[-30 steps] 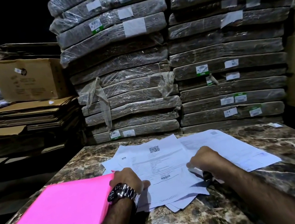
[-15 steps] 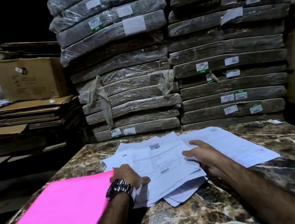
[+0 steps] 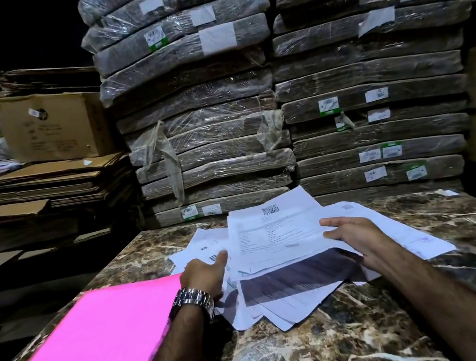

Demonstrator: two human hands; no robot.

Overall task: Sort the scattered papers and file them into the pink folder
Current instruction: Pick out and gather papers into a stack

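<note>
The papers (image 3: 285,293) lie in a loose, overlapping pile near the middle of the marbled worktop (image 3: 324,353), their corners fanned out toward the near edge. The top sheet (image 3: 271,231), printed with a QR code at its head, is raised off the pile at its right side and slopes up away from the sheets below, throwing a shadow on them.

The right hand (image 3: 353,238) holds that sheet at its right edge. The thumb (image 3: 331,222) lies flat on its upper face and the fingers curl in under it, so the paper is pinched between them.

The left hand (image 3: 204,274) rests on the lower sheets at the left side of the pile, just beside the raised sheet's left edge. One digit is stretched forward and touches the paper. The other fingers are tucked under the hand, and I cannot tell whether they grip anything. A metal wristwatch (image 3: 193,301) sits on that wrist.

The pink folder (image 3: 85,350) lies closed and flat on the worktop to the left, its far right corner touching the pile beside the left wrist. Another sheet (image 3: 412,240) spreads out to the right, beneath the right hand.

Behind the worktop stand two tall stacks of plastic-wrapped bundles (image 3: 201,107) with white labels. To their left, a cardboard box (image 3: 52,127) sits on flattened cardboard (image 3: 50,185).
</note>
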